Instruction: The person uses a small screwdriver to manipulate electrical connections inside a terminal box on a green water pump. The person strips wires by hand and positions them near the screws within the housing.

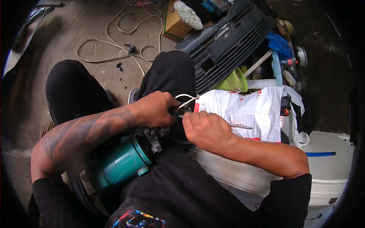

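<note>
A power tool with a teal motor housing (121,161) lies across my lap, and greasy bare metal parts (154,138) show at its front end. My left hand (157,109) is closed near those parts, its fingers curled; what they grip is hidden. A whitish cord (186,99) loops up just beyond its fingertips. Close beside it, my right hand (207,131) is wrapped round a slim metal rod, possibly a screwdriver. The rod's tip (243,126) sticks out to the right past the fist. Between the two hands, small dark parts are mostly covered.
A white plastic bag (243,110) lies to the right, above a pale lidded box (327,159) with a blue strip (321,154) on it. Beyond are a black car grille (232,41), a green basket (234,81) and a cardboard box (175,22). A long cable (110,36) coils on the floor.
</note>
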`<state>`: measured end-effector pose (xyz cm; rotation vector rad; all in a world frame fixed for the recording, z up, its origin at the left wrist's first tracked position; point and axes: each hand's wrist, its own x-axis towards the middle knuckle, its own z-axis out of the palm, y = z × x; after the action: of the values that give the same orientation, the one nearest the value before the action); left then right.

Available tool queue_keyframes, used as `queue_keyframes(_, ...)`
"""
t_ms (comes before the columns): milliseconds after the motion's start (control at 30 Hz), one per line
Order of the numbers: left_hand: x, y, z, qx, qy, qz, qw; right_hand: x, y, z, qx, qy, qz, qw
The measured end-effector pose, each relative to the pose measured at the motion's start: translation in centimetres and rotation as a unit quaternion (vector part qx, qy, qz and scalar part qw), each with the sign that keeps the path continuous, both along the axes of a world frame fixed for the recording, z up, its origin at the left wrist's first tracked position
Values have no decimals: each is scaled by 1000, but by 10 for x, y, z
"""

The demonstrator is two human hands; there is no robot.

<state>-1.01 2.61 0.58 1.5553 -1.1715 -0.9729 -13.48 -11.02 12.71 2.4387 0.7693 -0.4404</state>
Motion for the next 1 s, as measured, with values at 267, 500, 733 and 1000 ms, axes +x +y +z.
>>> queue_keyframes(267,-5,-7,-8,-14,-40,26,999,10,6,-1,53,82,-161,982)
queue_keyframes(500,-6,-4,-5,-1,-57,28,998,15,1,-11,179,134,-376,899)
queue_keyframes(733,-7,-6,3,32,-63,14,997,17,-18,-32,336,145,-462,808)
queue_keyframes(1000,-3,-3,-2,-60,-8,-27,998,15,-41,-8,346,371,-758,409)
